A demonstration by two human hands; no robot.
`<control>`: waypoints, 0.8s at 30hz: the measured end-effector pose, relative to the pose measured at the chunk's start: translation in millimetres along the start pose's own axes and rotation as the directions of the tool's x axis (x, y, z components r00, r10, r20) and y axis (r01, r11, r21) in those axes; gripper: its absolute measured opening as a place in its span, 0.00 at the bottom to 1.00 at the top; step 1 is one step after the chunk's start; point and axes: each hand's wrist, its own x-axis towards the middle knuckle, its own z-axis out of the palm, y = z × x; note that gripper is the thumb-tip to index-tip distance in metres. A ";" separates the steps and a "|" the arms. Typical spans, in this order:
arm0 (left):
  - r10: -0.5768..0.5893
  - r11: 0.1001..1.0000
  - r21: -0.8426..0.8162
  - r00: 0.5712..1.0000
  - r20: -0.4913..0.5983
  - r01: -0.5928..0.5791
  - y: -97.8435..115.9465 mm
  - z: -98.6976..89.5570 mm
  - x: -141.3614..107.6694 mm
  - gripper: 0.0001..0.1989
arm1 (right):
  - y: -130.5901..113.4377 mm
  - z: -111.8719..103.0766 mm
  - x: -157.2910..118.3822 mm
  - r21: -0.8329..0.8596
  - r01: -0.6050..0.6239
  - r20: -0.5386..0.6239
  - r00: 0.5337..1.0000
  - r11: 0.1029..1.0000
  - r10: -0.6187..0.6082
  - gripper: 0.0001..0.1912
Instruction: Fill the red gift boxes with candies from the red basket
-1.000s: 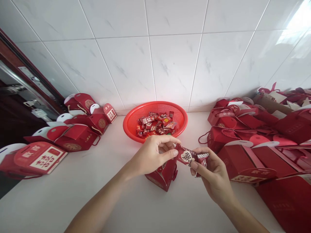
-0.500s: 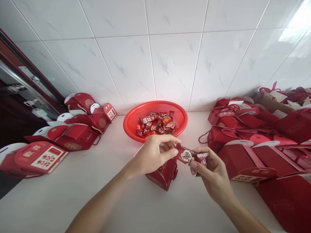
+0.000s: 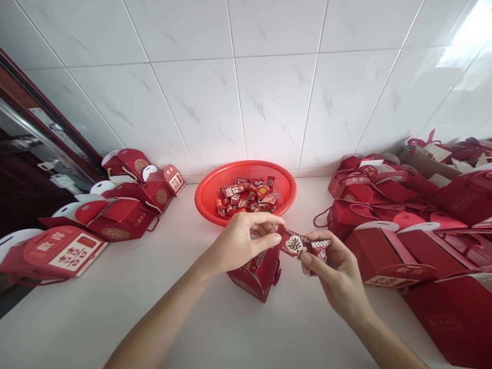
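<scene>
Between my two hands is a dark red wrapped candy (image 3: pixel 293 243) with a pale emblem and black lettering. My left hand (image 3: pixel 246 241) pinches its left end between thumb and fingers. The right end is held by my right hand (image 3: pixel 334 271), whose fingers also keep a second wrapped candy (image 3: pixel 321 250) with a dotted edge. Below my hands an open red gift box (image 3: pixel 253 282) stands on the white counter, with candy wrappers showing inside; my left hand hides part of it. Just behind sits a red plastic basket (image 3: pixel 207 184) holding a heap of wrapped candies (image 3: pixel 248 193).
Several red gift boxes (image 3: pixel 126 215) with cord handles line the left side. Many more red boxes (image 3: pixel 388 251) crowd the right, with a cardboard carton (image 3: pixel 434 166) behind them. White wall tiles (image 3: pixel 272 107) rise at the back, and a door with keys (image 3: pixel 63 179) is far left.
My hands and the candies have hardly moved. The view has shifted slightly, and a little more of the open box's contents shows below my left hand.
</scene>
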 end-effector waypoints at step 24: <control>0.541 0.727 0.565 0.833 -0.119 -0.392 16.3 -57.0 -18.4 0.09 | -8.6 -2.4 8.1 0.022 -0.054 -0.150 0.987 0.998 0.056 0.10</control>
